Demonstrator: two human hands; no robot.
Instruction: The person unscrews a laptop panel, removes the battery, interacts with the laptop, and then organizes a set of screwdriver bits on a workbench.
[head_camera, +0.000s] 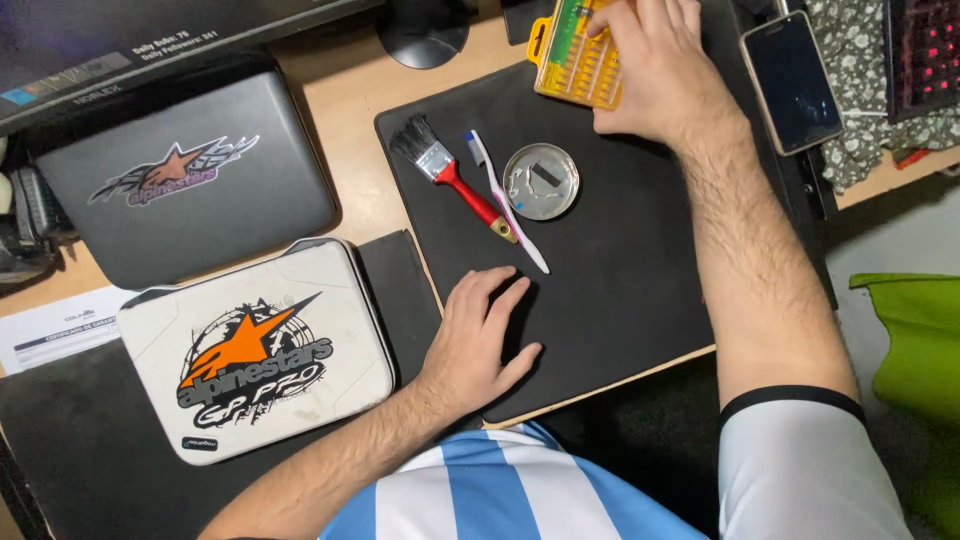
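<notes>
My left hand (483, 335) lies flat, fingers apart, on the near left part of a black mat (620, 290). My right hand (655, 65) reaches to the far edge of the mat and rests on a yellow screwdriver-bit case (572, 65), fingertips on its top; whether it grips a bit I cannot tell. Between the hands lie a red-handled paintbrush (455, 175), a white and blue toothbrush (505, 200) and a small round metal dish (541, 181) with small parts inside.
A white case with an orange star logo (255, 350) and a grey case (185, 175) sit on the left. A smartphone (792, 80) lies at the far right. A monitor (120, 40) stands at the back left. A green object (915, 340) is at the right.
</notes>
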